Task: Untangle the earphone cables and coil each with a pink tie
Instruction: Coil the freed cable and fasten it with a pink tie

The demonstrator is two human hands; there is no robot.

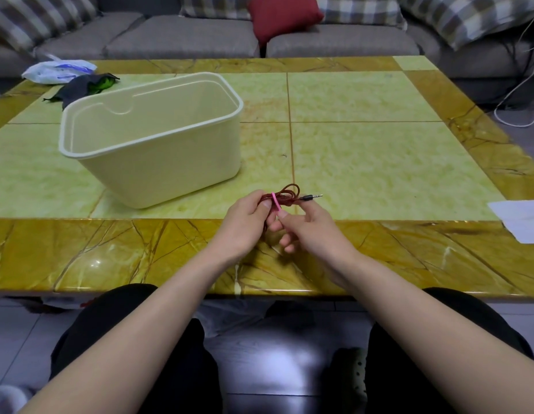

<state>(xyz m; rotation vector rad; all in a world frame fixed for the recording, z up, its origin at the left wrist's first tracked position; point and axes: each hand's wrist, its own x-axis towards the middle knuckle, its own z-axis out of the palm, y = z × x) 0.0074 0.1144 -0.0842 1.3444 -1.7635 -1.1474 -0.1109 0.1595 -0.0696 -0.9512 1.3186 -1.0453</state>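
Here, just over the near edge of the yellow marble table point(379, 159), gripped in the left hand point(244, 225) with fingers curled round it: a coiled dark red earphone cable point(289, 194). Wrapped across the coil, a pink tie point(276, 202), its lower end pinched between thumb and forefinger of the right hand point(312, 231). Poking rightward from the bundle, a metal jack plug point(313, 197). Further back on the left, a cream plastic bin point(158, 150), open-topped. At the right edge, white paper point(521, 219); at the far left corner, a plastic bag point(58, 70) beside dark cloth point(80, 88).
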